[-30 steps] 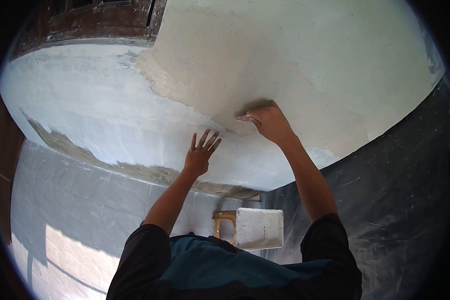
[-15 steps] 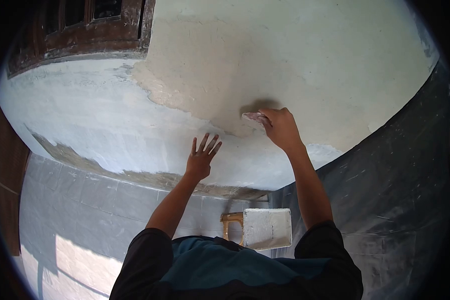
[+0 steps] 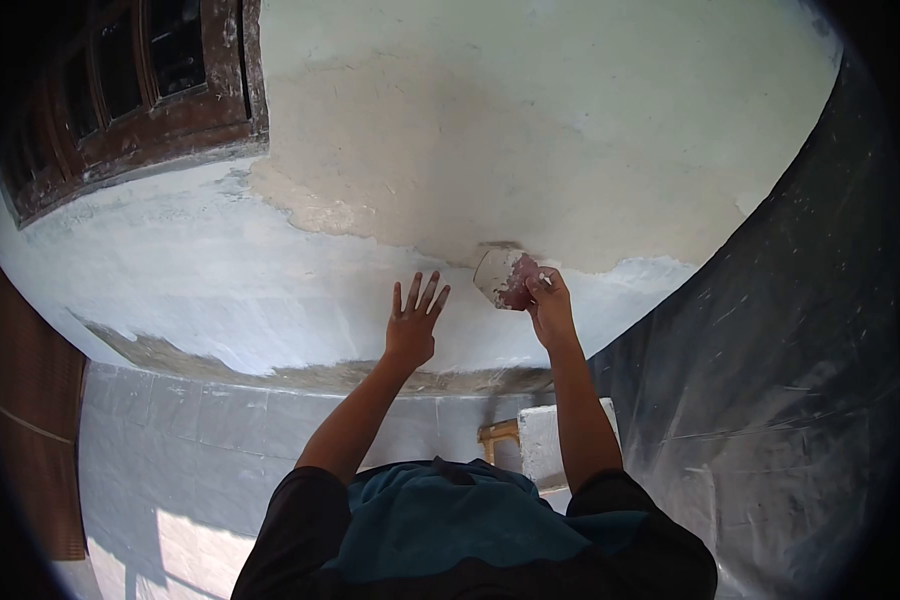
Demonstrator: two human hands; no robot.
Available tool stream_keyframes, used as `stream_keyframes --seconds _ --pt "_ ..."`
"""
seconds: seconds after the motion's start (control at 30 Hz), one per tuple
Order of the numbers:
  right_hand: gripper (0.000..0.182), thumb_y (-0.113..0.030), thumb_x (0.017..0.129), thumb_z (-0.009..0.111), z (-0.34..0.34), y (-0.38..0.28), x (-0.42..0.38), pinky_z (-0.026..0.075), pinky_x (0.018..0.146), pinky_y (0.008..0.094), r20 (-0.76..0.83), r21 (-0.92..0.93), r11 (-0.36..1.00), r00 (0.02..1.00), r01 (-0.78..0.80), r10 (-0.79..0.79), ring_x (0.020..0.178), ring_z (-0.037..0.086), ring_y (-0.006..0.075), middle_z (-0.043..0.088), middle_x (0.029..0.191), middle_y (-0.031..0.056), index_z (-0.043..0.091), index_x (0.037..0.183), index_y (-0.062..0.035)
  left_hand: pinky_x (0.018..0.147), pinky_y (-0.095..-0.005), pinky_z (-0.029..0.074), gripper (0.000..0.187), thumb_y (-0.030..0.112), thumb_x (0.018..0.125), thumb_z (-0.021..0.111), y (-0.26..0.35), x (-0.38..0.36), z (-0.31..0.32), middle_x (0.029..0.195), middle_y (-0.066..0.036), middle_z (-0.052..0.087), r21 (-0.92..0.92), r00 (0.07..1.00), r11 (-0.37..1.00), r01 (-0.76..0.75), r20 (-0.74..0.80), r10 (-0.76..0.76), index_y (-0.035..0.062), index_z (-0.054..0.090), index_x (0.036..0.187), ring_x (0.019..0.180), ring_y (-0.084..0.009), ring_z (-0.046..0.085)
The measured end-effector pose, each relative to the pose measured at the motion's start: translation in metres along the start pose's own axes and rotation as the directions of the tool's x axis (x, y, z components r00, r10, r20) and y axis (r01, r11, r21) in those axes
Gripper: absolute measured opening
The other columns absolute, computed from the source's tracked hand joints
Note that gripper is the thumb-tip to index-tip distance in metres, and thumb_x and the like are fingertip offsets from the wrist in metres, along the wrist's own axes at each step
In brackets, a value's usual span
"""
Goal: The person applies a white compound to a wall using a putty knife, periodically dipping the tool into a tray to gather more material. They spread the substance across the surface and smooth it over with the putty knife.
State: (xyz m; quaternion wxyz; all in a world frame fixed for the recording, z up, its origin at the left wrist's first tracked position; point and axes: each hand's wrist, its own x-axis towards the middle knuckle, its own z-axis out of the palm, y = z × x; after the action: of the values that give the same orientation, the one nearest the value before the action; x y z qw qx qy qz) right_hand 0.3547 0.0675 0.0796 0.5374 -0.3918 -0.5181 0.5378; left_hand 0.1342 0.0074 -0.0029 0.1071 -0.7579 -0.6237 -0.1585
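Note:
My right hand pinches the red end of a flat putty spreader. Pale, dried-looking filler coats much of its broad face, which is turned toward me. The spreader overlaps the lower edge of the bare beige patch on the wall, where white coating begins. To the left, my left hand rests palm-down over the white-coated band, fingers spread and holding nothing. White residue shows on the fingertips.
A wooden-framed window is set in the wall at upper left. Below, a whitened tray sits by a yellow-brown stool, partly behind my right arm. Dark sheeting hangs at right; grey tiles cover the floor.
My right hand has moved down the wall, and the spreader has turned from nearly edge-on to showing its broad face. My left hand stays spread on the wall. The view has shifted slightly.

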Motion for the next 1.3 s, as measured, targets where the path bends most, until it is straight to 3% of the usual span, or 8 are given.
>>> stream_keyframes --seconds 0.03,0.3,0.4,0.63,0.77,1.03,1.1,1.3 --pt "0.017 -0.002 0.094 0.053 0.000 0.014 -0.005 0.052 0.080 0.0328 -0.029 0.304 0.951 0.997 -0.060 0.072 0.090 0.061 0.0177 0.061 0.098 0.0089 0.049 0.109 -0.0061 0.116 -0.0558 0.001 0.084 0.007 0.074 0.057 -0.002 -0.001 -0.005 0.159 -0.006 0.011 0.009 1.000 1.000 -0.010 0.028 0.010 0.0179 0.023 0.150 0.147 -0.0289 0.005" --pt "0.015 -0.001 0.094 0.052 0.014 0.057 0.003 0.053 0.079 0.0323 -0.064 0.294 0.940 0.985 0.174 -0.162 0.089 0.060 0.0155 0.060 0.099 0.0065 0.048 0.108 -0.0058 0.115 -0.0581 0.003 0.082 0.008 0.074 0.055 -0.033 0.002 -0.018 0.158 -0.007 0.012 0.084 0.986 0.983 -0.164 0.038 0.161 0.0150 0.024 0.150 0.147 -0.0295 0.004" --pt "0.013 -0.001 0.095 0.052 0.017 0.056 0.025 0.055 0.074 0.0300 -0.149 0.045 0.950 0.943 0.308 -0.299 0.083 0.059 0.0113 0.060 0.096 0.0050 0.051 0.107 -0.0042 0.115 -0.0579 0.003 0.082 0.008 0.074 0.056 -0.038 0.004 -0.019 0.158 -0.007 0.012 0.120 0.981 0.975 -0.190 0.058 0.184 0.0149 0.024 0.150 0.147 -0.0293 0.005" --pt "0.015 0.002 0.094 0.050 -0.006 0.051 0.017 0.056 0.076 0.0295 -0.284 0.245 0.909 0.921 0.338 -0.266 0.085 0.061 0.0126 0.063 0.096 0.0063 0.051 0.109 -0.0019 0.115 -0.0582 0.005 0.084 0.008 0.074 0.057 -0.040 0.006 -0.017 0.159 -0.007 0.011 0.117 0.976 0.971 -0.207 0.095 0.197 0.0179 0.024 0.150 0.146 -0.0318 0.005" --pt "0.015 0.004 0.093 0.051 0.006 0.057 0.028 0.052 0.073 0.0273 -0.242 0.098 0.945 0.929 0.311 -0.280 0.086 0.061 0.0120 0.065 0.098 0.0077 0.053 0.107 -0.0010 0.114 -0.0594 0.005 0.084 0.007 0.074 0.057 -0.035 0.008 -0.007 0.159 -0.008 0.011 0.119 0.976 0.970 -0.213 0.071 0.206 0.0194 0.025 0.150 0.146 -0.0348 0.005" --pt "0.014 0.002 0.093 0.052 -0.007 0.058 0.028 0.052 0.070 0.0274 -0.251 0.217 0.912 0.923 0.349 -0.293 0.085 0.062 0.0130 0.065 0.097 0.0085 0.054 0.107 -0.0007 0.113 -0.0617 0.007 0.083 0.007 0.073 0.057 -0.035 0.008 -0.002 0.158 -0.009 0.013 0.122 0.982 0.975 -0.186 0.050 0.181 0.0188 0.026 0.150 0.145 -0.0371 0.005" --pt "0.014 0.001 0.093 0.052 -0.003 0.059 0.034 0.052 0.070 0.0276 -0.246 0.067 0.937 0.916 0.343 -0.318 0.085 0.062 0.0132 0.065 0.098 0.0088 0.053 0.107 -0.0006 0.113 -0.0620 0.007 0.083 0.007 0.073 0.057 -0.032 0.008 -0.006 0.158 -0.009 0.013 0.114 0.982 0.976 -0.183 0.059 0.177 0.0185 0.026 0.150 0.145 -0.0368 0.006" --pt "0.015 0.002 0.093 0.052 -0.007 0.057 0.021 0.052 0.071 0.0270 -0.382 0.267 0.893 0.891 0.361 -0.246 0.083 0.059 0.0114 0.063 0.096 0.0064 0.055 0.106 -0.0030 0.113 -0.0624 0.008 0.084 0.009 0.073 0.057 -0.040 0.010 -0.006 0.158 -0.008 0.014 0.168 0.977 0.964 -0.206 0.084 0.194 0.0178 0.025 0.150 0.146 -0.0353 0.007"
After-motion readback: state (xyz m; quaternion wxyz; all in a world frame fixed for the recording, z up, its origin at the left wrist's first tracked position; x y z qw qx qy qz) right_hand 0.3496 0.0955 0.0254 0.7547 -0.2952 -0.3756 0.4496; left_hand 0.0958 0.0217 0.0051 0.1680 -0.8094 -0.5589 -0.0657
